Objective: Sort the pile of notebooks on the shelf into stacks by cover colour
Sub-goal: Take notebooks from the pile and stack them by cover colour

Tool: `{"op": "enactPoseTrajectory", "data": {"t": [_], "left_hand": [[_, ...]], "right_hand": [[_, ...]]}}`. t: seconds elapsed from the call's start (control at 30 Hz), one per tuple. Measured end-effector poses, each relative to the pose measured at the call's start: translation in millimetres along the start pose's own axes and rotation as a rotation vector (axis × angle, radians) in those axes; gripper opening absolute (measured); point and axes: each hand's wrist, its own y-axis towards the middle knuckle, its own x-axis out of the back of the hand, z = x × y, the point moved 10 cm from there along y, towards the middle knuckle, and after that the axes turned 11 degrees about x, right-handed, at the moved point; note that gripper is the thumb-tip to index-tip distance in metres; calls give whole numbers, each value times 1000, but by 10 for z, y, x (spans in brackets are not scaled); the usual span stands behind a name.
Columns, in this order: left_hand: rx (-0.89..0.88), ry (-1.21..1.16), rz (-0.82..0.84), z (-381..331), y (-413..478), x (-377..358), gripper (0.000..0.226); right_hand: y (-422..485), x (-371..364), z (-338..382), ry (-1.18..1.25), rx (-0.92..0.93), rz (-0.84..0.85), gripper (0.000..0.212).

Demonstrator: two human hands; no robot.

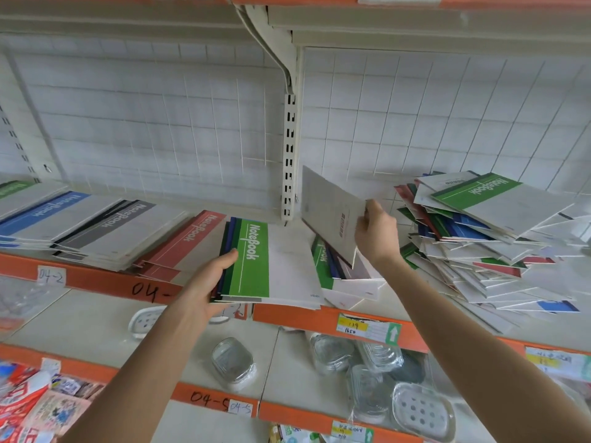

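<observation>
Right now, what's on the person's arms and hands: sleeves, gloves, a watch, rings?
Nothing worn shows. The left forearm and right forearm are bare from the frame's lower edge to the wrists: no sleeves, watch or bracelet. The left hand and right hand have no gloves; no ring is visible.

Green-banded notebook (252, 260), blue-banded stack (48, 212), grey-banded stack (121, 225), red-banded stack (188, 244), orange shelf edge (89, 276).

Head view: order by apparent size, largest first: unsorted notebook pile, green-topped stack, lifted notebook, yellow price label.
1. unsorted notebook pile
2. green-topped stack
3. lifted notebook, tilted, so its rank against the stack is unsure
4. yellow price label
</observation>
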Motion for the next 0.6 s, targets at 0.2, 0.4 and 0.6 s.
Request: {"op": "enactPoseTrajectory", "data": {"t": [0.2,0.4,0.6], "left_hand": [[119,-166,115,104,152,-139,26],[97,-161,157,74,146,-160,23],[115,8,151,132,164,-214,19]], "right_hand": [[-113,70,-74,453,87,-12,32],[-202,-4,-264,695,58,75,62],[-357,-322,-543,1041,-478,-46,51]]}}
